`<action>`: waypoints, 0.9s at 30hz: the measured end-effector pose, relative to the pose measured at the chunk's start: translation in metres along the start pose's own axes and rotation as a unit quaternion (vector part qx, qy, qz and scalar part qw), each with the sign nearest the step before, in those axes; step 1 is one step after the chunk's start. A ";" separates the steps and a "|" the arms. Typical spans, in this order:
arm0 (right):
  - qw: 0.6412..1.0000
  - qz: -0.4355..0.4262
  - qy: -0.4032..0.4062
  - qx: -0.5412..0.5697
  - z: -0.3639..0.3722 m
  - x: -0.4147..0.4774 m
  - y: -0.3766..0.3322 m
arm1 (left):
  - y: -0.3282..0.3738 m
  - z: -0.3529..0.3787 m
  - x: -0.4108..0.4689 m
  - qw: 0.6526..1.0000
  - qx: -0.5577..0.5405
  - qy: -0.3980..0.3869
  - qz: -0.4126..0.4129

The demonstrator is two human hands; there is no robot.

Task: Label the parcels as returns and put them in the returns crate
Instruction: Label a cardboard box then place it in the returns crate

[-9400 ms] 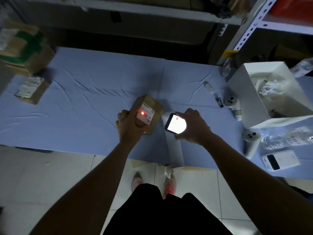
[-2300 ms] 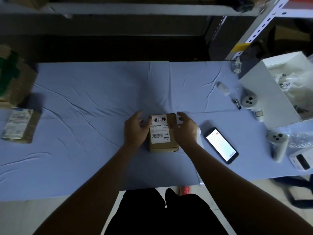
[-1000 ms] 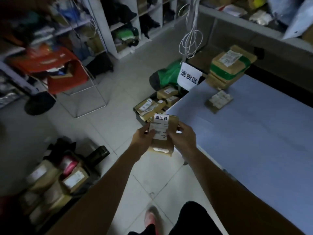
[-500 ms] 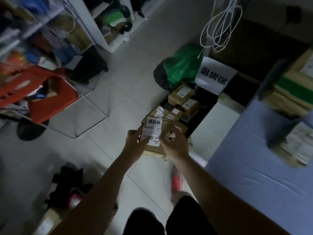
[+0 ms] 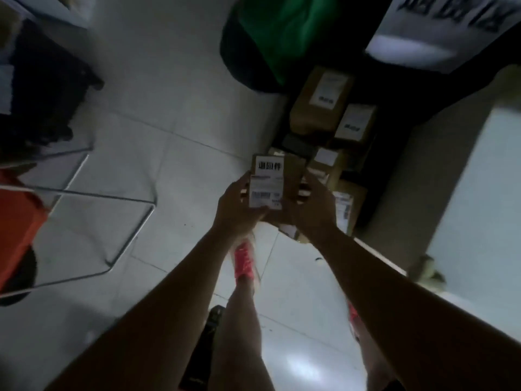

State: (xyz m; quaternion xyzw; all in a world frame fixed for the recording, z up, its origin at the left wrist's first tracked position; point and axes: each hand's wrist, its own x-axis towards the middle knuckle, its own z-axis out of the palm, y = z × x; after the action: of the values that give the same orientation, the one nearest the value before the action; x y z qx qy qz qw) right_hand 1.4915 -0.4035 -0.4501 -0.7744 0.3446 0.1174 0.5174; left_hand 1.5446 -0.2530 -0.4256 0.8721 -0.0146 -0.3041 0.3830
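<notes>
I hold a small brown parcel (image 5: 291, 176) with a white returns label on top, in mid-air above the floor. My left hand (image 5: 235, 210) grips its left side and my right hand (image 5: 313, 210) grips its right side. Just beyond it lies the dark returns crate (image 5: 363, 165), on the floor, holding several labelled brown parcels (image 5: 321, 103). A white paper sign (image 5: 439, 32) with dark characters hangs above the crate.
A green bag (image 5: 282, 32) sits on the tiled floor behind the crate. A metal chair frame (image 5: 93, 193) with an orange seat stands at the left. The pale table edge (image 5: 473, 193) runs along the right. My feet in red shoes are below.
I have turned from the table and stepped toward the crate. The parcel, carried in both hands, is now lower and nearer the crate's parcels.
</notes>
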 end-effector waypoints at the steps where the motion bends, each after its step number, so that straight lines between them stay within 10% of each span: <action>1: 1.000 0.004 0.012 -0.001 0.022 0.017 0.007 | -0.020 -0.001 0.022 1.000 0.000 -0.008 0.001; 11: 0.992 0.049 0.107 -0.034 0.131 0.090 0.076 | -0.159 0.029 0.145 0.989 0.057 -0.134 0.006; 27: 0.978 0.143 0.106 -0.110 0.121 0.079 0.054 | -0.124 0.004 0.138 0.979 0.137 -0.149 -0.020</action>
State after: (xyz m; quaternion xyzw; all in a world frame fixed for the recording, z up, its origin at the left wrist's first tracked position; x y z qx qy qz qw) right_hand 1.5354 -0.3420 -0.5843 -0.7771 0.4899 0.1444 0.3678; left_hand 1.6286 -0.2037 -0.5832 0.8612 -0.0955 -0.4339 0.2467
